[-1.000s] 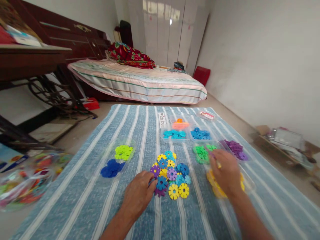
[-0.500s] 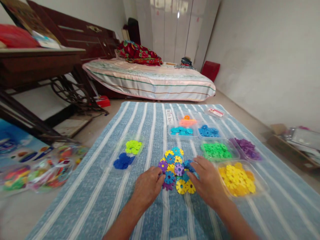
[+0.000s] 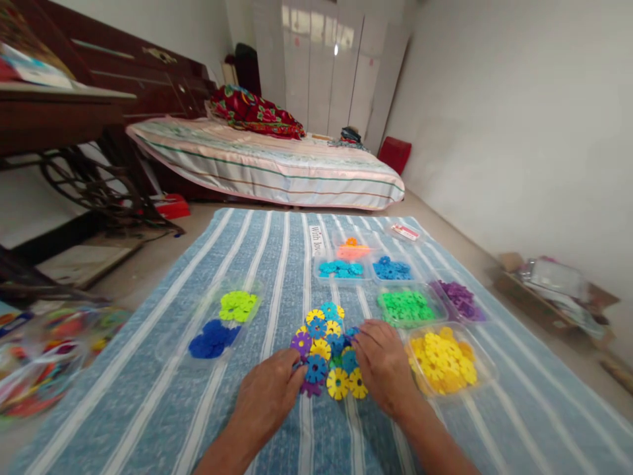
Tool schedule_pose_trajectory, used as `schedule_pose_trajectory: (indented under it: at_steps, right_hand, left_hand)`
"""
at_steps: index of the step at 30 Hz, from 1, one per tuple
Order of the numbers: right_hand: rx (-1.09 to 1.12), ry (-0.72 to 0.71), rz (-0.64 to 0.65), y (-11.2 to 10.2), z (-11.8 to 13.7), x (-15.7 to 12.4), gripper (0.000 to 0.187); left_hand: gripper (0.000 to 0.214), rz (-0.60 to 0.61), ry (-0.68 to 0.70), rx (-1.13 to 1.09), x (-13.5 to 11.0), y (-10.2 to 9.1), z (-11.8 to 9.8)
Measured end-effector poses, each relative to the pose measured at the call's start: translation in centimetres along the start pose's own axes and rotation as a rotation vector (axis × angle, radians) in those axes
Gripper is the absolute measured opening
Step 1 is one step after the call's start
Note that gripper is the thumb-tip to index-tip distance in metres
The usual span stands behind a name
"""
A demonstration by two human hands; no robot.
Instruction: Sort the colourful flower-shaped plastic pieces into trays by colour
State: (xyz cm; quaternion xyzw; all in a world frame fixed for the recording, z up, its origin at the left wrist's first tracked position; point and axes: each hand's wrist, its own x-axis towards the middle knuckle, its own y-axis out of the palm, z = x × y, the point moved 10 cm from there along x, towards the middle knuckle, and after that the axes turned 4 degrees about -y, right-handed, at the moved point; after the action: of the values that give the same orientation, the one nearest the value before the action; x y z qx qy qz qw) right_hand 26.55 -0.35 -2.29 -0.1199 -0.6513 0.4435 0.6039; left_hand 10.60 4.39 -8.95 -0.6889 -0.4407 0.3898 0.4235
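Observation:
A cluster of notched plastic flower discs in yellow, blue, purple and turquoise lies between my hands on the striped cloth, several of them joined. My left hand pinches the cluster's left edge, by a purple disc and a blue one. Over the right edge, my right hand curls with its fingers closed on blue discs, partly hiding them. Two yellow discs show at the near side. Right of my right hand stands a clear tub of yellow discs.
Beyond are tubs of green, purple, light blue, blue and orange discs. At left, a clear tray holds lime and dark blue discs. A bed stands past the cloth-covered table.
The view has shifted, moving the scene left and slightly down. My right hand's fingers, spread before, have closed at the cluster's right side. A light purple disc in the middle no longer shows.

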Motion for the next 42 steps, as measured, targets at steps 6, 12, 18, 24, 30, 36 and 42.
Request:
schedule_pose_trajectory:
  at_steps: [6,12,18,24,30,36,42]
  right_hand:
    - [-0.421,0.194,-0.16,-8.8,-12.4,-0.1,0.024]
    - [-0.72,0.485,-0.046,-11.8,-22.2,-0.9,0.041]
    - [-0.49,0.424,-0.117,-9.7,-17.4,-2.1,0.04]
    - [0.019,0.122,-0.085,-4.0,-4.8,-0.3,0.018]
    - [0.232,0.003,0.194,3.8,3.8,2.4,0.016]
    - [0.07,0.015,0.491,9.4,5.6,4.0,0.021]
    - [0.102,0.028,0.483,10.0,5.5,4.2,0.022]
  left_hand:
    - [0.024,0.016,-0.003,-0.011,0.3,0.0,0.1]
    - [0.025,0.024,-0.019,-0.001,0.4,0.5,0.4]
    - [0.021,0.0,0.007,-0.027,0.4,0.4,0.4]
    - [0.017,-0.002,-0.005,-0.056,0.2,0.1,0.3]
    - [0.016,-0.046,-0.083,-0.135,0.0,-0.5,0.9]
    - [0.01,-0.067,-0.214,-0.177,0.2,-0.5,2.5]
    - [0.009,-0.055,-0.217,-0.183,0.7,-0.3,3.1]
